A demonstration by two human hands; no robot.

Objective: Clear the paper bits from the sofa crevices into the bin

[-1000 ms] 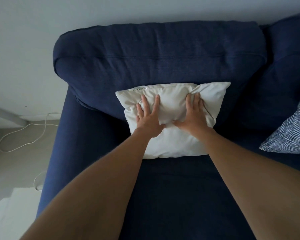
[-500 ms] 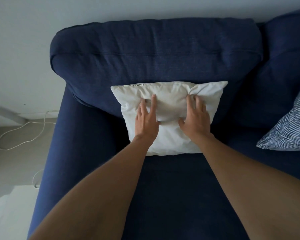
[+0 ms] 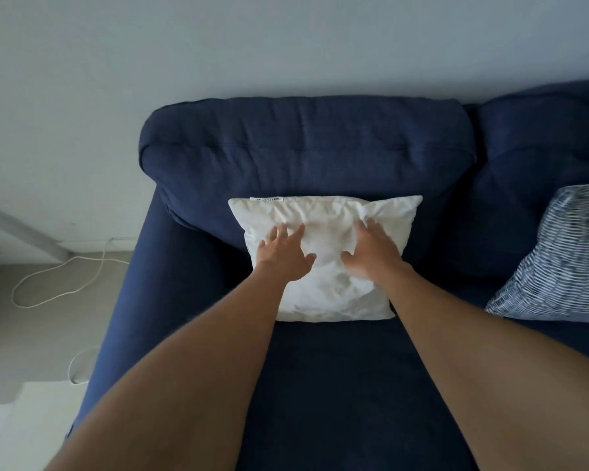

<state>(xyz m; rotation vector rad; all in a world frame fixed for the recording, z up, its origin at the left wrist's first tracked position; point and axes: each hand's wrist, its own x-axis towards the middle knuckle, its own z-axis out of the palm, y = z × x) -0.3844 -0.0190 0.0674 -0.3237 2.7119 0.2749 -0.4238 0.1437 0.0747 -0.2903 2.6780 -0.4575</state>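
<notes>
A white cushion (image 3: 323, 219) leans against the back cushion (image 3: 306, 144) of a navy blue sofa, resting on the seat (image 3: 320, 385). My left hand (image 3: 283, 256) lies on the cushion's left half with fingers spread. My right hand (image 3: 371, 249) lies on its right half, fingers apart and slightly blurred. Neither hand grips the fabric. No paper bits and no bin are in view. The crevice behind the cushion is hidden by it.
A blue-and-white striped cushion (image 3: 558, 256) leans at the right of the seat. The sofa's left arm (image 3: 123, 300) borders a grey floor where a white cable (image 3: 58, 280) loops. A pale wall stands behind the sofa.
Both hands have let go of the pinched cushion fabric and now rest open on it, slightly lower. The view has tilted up, showing more wall.
</notes>
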